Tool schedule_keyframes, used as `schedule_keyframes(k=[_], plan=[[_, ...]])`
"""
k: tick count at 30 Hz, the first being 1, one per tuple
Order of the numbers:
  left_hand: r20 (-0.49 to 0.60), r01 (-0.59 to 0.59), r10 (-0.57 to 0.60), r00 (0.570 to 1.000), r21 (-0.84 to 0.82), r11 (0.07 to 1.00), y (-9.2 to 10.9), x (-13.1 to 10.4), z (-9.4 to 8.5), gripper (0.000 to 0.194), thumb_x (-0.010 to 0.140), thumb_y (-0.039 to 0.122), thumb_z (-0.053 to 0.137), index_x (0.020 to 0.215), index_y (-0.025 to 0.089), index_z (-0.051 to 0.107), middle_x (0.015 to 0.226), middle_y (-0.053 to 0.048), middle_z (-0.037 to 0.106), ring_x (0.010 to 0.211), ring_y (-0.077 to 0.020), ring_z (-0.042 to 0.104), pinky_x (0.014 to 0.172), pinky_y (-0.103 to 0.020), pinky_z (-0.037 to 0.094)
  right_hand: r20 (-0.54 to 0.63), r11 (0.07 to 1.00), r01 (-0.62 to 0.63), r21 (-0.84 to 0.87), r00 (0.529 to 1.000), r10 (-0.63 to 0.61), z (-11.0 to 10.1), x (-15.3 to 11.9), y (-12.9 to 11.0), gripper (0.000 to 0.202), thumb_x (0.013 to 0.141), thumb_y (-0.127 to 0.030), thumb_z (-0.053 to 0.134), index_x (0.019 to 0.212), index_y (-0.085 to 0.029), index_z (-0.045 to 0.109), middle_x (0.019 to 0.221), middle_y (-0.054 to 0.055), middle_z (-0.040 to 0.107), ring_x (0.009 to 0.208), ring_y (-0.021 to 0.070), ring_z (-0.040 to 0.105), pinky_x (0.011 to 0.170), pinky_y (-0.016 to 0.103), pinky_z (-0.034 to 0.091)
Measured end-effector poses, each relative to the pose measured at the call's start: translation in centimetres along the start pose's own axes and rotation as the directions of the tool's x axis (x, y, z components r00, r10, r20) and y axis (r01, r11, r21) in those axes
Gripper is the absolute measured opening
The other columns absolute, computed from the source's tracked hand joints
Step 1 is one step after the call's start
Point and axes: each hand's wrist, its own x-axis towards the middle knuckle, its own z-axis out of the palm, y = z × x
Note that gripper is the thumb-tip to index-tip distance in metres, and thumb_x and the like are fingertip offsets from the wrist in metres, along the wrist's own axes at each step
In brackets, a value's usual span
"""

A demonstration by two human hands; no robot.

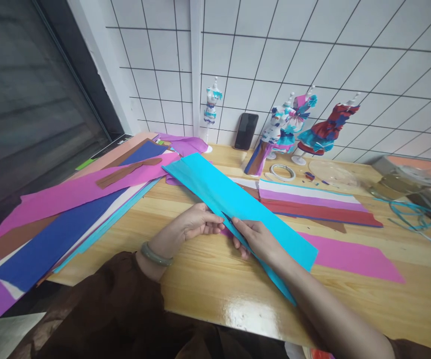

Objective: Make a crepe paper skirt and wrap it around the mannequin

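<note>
A long bright turquoise sheet of crepe paper (245, 209) lies slantwise above the table, folded over along its near edge. My left hand (202, 221), with a bangle on the wrist, pinches that near edge between thumb and fingers. Close beside it, my right hand (252, 237) grips the same edge, thumb on top and fingers curled beneath. A small dark spot shows between the two thumbs; whether it is a gap or an object I cannot make out. Under the turquoise sheet, a pink paper strip (353, 257) sticks out to the right.
Stacked coloured paper sheets (69, 229) cover the table's left side. Behind stand small dressed mannequins (327, 127), a phone (246, 131) against the tiled wall, and a tape roll (282, 172). Layered paper strips (316, 202) lie farther back; turquoise cord (417, 214) coils at right.
</note>
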Motion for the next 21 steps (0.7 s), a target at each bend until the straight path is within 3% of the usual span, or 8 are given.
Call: schedule_keyframes(k=[21], plan=[[-0.007, 0.001, -0.002, 1.0, -0.026, 1.0, 0.03, -0.07, 0.2, 0.022, 0.059, 0.016, 0.074, 0.076, 0.011, 0.061, 0.067, -0.004, 0.063, 0.061, -0.0102, 0.059, 0.058, -0.022, 0.048, -0.063, 0.999, 0.016, -0.039, 0.998, -0.018, 0.19, 0.36, 0.32, 0.051, 0.077, -0.06, 0.041, 0.051, -0.017, 0.046, 0.041, -0.004, 0.044, 0.029, 0.005, 0.036, 0.031, 0.019, 0.026]])
